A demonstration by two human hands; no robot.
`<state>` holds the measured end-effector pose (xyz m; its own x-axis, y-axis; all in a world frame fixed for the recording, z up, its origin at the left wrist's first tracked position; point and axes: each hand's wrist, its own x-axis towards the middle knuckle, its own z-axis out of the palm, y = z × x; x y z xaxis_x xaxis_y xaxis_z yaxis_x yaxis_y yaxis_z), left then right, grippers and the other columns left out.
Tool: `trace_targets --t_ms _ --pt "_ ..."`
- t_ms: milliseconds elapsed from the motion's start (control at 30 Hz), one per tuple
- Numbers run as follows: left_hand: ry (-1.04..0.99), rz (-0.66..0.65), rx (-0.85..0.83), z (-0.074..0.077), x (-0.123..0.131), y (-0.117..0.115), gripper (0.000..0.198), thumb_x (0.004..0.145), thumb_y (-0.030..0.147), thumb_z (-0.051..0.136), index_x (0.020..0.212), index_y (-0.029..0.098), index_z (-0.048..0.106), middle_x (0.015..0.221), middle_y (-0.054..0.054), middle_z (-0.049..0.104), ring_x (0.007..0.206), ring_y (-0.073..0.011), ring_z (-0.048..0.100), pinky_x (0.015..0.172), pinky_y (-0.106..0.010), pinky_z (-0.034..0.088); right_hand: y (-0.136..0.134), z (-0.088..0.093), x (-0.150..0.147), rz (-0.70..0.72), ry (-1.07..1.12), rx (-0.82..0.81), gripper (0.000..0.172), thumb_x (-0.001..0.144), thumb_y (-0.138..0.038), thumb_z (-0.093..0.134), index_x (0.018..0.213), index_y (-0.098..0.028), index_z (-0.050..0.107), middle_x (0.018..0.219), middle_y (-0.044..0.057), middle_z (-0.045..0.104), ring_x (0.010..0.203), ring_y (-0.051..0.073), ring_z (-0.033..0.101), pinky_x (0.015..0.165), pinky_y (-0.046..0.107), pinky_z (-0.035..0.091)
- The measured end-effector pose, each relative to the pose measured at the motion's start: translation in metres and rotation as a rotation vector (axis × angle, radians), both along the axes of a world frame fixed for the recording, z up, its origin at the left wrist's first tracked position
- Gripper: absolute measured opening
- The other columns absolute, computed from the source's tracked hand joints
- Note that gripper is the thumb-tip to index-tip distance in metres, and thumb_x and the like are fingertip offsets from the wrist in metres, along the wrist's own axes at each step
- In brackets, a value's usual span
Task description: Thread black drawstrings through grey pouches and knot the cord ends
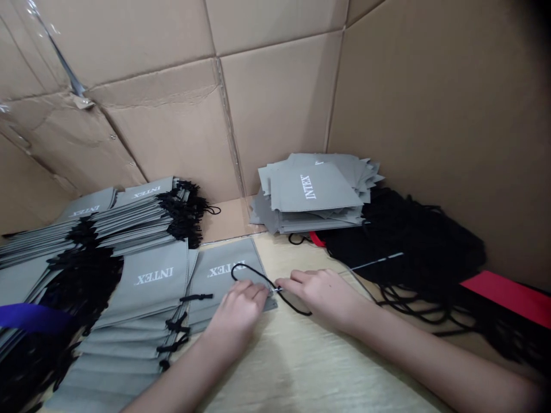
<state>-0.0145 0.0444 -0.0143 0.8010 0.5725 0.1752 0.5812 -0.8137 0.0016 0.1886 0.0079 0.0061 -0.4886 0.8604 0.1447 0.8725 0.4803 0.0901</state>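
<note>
Cardboard walls [275, 103] close round the pale surface [310, 361] where we work. Everything grey here reads "INTEX" in white: upside down to us on the pouch [224, 255] under our hands and on the fanned row [150, 287] beside it, upside down again on the left stacks [142, 215], and turned sideways on the back stack [316, 192]. Our left hand [239, 310] lies knuckles up on the pouch's near edge, fingers curled down; whether its grip pinches the cloth or only presses it, we cannot tell. Our right hand [321, 295] lies palm down just beside it, its grip closed fingertip to thumb on a black cord [257, 276], which loops over the pouch and trails out below the hand. Something small and shiny shows between the two hands, too tiny to name. To the right a black heap [413, 241] of cords blurs together, with a red sheet [508, 295] partly under it. A purple shape [30, 317] at the left edge is cut off and out of focus.
</note>
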Motion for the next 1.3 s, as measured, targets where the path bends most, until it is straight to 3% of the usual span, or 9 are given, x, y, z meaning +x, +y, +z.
trace_targets --t_ms 100,300,567,1000,1300 --pt "-0.065 -0.004 0.012 0.001 -0.004 -0.003 0.036 0.078 0.000 0.043 0.107 0.016 0.059 0.101 -0.008 0.068 0.090 -0.0201 0.061 0.081 -0.031 0.051 -0.001 -0.001 -0.001 0.025 0.014 0.000 0.049 0.072 0.000 0.049 0.114 -0.026 0.052 0.083 0.000 0.064 0.070 0.015 0.063 0.050 0.024 0.032" --pt "-0.356 -0.065 0.140 -0.013 -0.013 -0.006 0.029 0.083 0.008 0.044 0.103 0.017 0.064 0.098 -0.008 0.071 0.089 -0.0185 0.067 0.084 -0.032 0.053 -0.002 0.000 -0.001 0.050 0.001 0.007 0.049 0.072 -0.002 0.050 0.116 -0.024 0.052 0.080 0.000 0.063 0.063 0.013 0.061 0.046 0.023 0.028" --pt "-0.607 -0.003 0.141 0.001 -0.009 -0.015 0.017 0.083 0.015 0.054 0.086 0.018 0.070 0.083 -0.005 0.074 0.075 -0.0179 0.070 0.073 -0.027 0.058 -0.007 -0.003 0.000 0.082 0.053 0.142 0.053 0.068 -0.001 0.049 0.117 -0.022 0.052 0.077 -0.001 0.062 0.052 0.010 0.054 0.045 0.025 0.024" --pt "-0.610 -0.013 0.119 -0.001 -0.012 -0.016 0.014 0.081 0.014 0.058 0.090 0.016 0.068 0.086 -0.006 0.074 0.077 -0.0182 0.070 0.073 -0.026 0.057 -0.012 0.002 -0.003 0.042 0.182 0.034 0.046 0.072 -0.006 0.049 0.113 -0.025 0.055 0.073 -0.002 0.062 0.054 0.010 0.051 0.048 0.025 0.023" --pt "-0.604 -0.019 0.124 -0.001 -0.012 -0.016 0.013 0.084 0.016 0.055 0.089 0.016 0.067 0.086 -0.005 0.074 0.077 -0.0160 0.070 0.074 -0.022 0.057 -0.012 0.002 -0.003 0.069 0.114 0.088 0.049 0.069 -0.005 0.050 0.115 -0.022 0.054 0.076 0.000 0.063 0.057 0.011 0.054 0.049 0.024 0.026"
